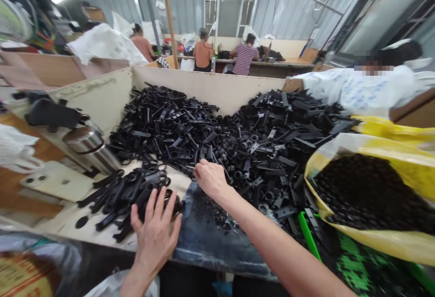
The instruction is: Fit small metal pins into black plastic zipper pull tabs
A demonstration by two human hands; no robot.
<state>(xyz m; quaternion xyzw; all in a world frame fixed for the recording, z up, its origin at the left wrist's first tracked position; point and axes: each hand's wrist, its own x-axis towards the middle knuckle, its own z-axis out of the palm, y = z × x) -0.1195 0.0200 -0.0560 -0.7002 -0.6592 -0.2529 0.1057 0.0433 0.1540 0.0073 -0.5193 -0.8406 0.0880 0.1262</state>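
Note:
My left hand (157, 226) lies with its fingers spread on a small heap of long black plastic parts (127, 192), touching them and gripping none. Farther forward, my right hand (212, 178) is closed in a pinch at the near edge of the big pile. A thin, pale metal rod pokes out leftward from its fingertips; the rest of it is hidden by the hand. Beyond lie many black parts with ring ends (170, 120). Below my right wrist, tiny dark pieces and screws (220, 215) are scattered on a dark mat (204, 247).
Flat black parts (299, 111) fill the bin's right side. A yellow sack (340, 138) holds small black pieces, above a green tray (307, 236). A steel flask (95, 149) stands left. One person sits close at right; several others work at a far bench.

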